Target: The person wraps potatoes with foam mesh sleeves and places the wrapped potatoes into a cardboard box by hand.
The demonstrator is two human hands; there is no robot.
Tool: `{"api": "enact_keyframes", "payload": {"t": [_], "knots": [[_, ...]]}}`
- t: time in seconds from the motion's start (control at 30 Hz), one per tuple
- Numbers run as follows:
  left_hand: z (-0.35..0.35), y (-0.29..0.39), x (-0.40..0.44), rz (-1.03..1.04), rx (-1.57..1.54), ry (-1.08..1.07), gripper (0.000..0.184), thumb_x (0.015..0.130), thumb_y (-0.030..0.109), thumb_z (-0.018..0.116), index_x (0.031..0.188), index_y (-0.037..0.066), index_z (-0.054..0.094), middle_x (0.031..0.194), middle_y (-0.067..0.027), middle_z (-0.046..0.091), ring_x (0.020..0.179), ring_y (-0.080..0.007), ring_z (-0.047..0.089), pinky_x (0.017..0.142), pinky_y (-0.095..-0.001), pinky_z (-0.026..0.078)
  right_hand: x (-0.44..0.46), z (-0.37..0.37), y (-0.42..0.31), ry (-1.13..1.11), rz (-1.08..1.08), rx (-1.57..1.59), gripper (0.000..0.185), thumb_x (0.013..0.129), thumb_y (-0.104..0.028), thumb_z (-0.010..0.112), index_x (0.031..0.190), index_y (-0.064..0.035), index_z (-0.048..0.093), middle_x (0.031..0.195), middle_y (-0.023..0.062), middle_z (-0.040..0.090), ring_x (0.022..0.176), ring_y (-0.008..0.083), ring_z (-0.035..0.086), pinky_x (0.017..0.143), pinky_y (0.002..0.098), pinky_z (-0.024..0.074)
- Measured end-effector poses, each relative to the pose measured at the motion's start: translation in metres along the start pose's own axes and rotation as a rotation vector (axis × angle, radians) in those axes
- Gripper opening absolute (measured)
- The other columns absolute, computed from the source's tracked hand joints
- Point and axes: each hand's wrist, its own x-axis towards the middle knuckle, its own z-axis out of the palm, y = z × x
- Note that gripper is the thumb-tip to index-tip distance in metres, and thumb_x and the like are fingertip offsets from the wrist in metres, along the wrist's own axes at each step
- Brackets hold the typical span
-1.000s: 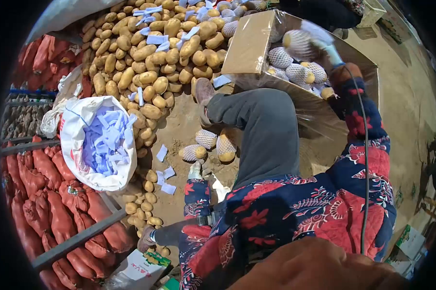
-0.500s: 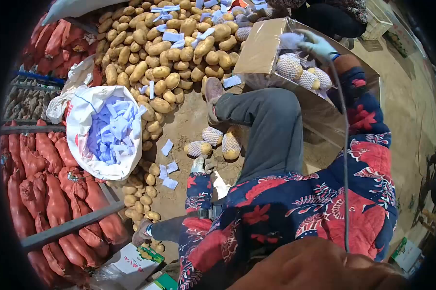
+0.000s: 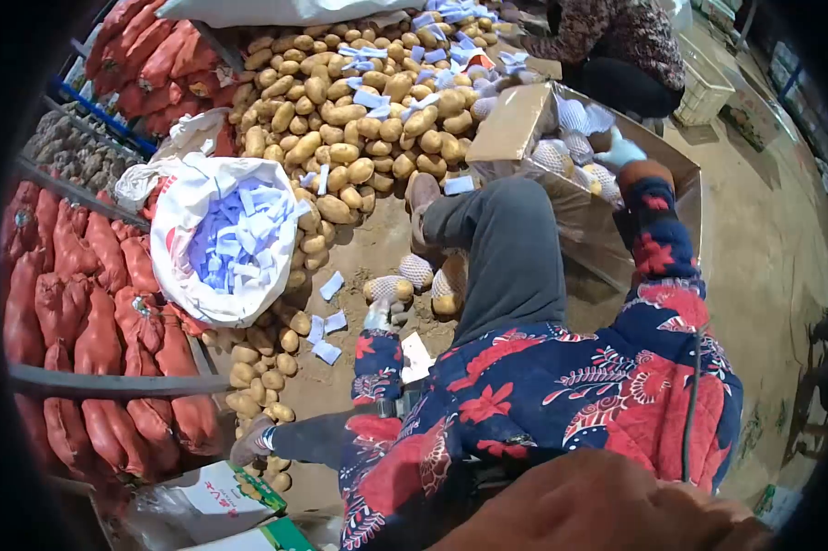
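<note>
Right hand (image 3: 621, 150): by boxed potatoes (image 3: 552, 157) | left hand (image 3: 382, 315): beside netted potato (image 3: 387, 288) | both grips: cannot tell

netted potatoes (image 3: 551, 157); some in carton (image 3: 504, 127)

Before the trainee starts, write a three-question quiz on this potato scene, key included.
1. Which of the camera wearer's gloved hands is at the open cardboard box?
2. True or false: the white sack shows potatoes at its open mouth.
3. The three potatoes grouped on the ground beside the bent right leg wear: A) red bags, B) white foam nets, C) brown paper.

Key: 1. The right hand. 2. False; pale-blue foam pieces show there. 3. B.
</note>
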Motion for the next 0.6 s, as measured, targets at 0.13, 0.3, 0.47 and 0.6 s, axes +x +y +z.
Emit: {"api": "enact_keyframes", "payload": {"t": [0.13, 0.3, 0.47, 0.6], "knots": [[-0.02, -0.02, 0.0, -0.043, 0.009, 0.195, 0.029, 0.088, 0.03, 0.045, 0.103, 0.005, 0.047, 0.07, -0.0052, 0.05, 0.047, -0.0113, 0.041, 0.037, -0.0221, 0.032, -0.025, -0.029, -0.04, 0.102, -0.352, 0.82, 0.03, 0.076, -0.023, 0.062, 0.098, -0.0016, 0.061, 0.086, 0.0099, 0.063, 0.084, 0.0175, 0.06, 0.073, 0.0268, 0.0464], [-0.045, -0.033, -0.011, 0.164, 0.034, 0.093, 0.036, 0.082, 0.037, 0.054, 0.104, 0.008, 0.055, 0.087, -0.0082, 0.062, 0.055, -0.0145, 0.054, 0.047, -0.0284, 0.042, -0.096, -0.107, -0.197, -0.232, -0.706, 1.341, 0.021, 0.086, -0.02, 0.053, 0.092, -0.0015, 0.06, 0.063, 0.0069, 0.058, 0.049, 0.0103, 0.052, 0.046, 0.0216, 0.0409], [-0.093, -0.034, -0.103, 0.299, 0.101, 0.559, 0.035, 0.08, 0.037, 0.056, 0.1, 0.008, 0.057, 0.087, -0.0092, 0.062, 0.058, -0.0167, 0.056, 0.051, -0.0304, 0.044, -0.176, -0.032, -0.345, -0.967, -1.067, 1.435, 0.026, 0.086, -0.016, 0.053, 0.108, -0.0019, 0.056, 0.077, 0.0001, 0.059, 0.069, 0.0056, 0.054, 0.061, 0.0183, 0.0425], [-0.132, -0.036, -0.124, 0.204, 0.301, 0.856, 0.034, 0.078, 0.037, 0.058, 0.098, 0.008, 0.058, 0.087, -0.0101, 0.062, 0.06, -0.0184, 0.057, 0.054, -0.032, 0.046, -0.213, 0.084, -0.379, -1.049, -1.016, 1.315, 0.023, 0.086, -0.015, 0.053, 0.106, -0.004, 0.057, 0.081, -0.0017, 0.06, 0.071, 0.0048, 0.053, 0.064, 0.018, 0.0425]]}}
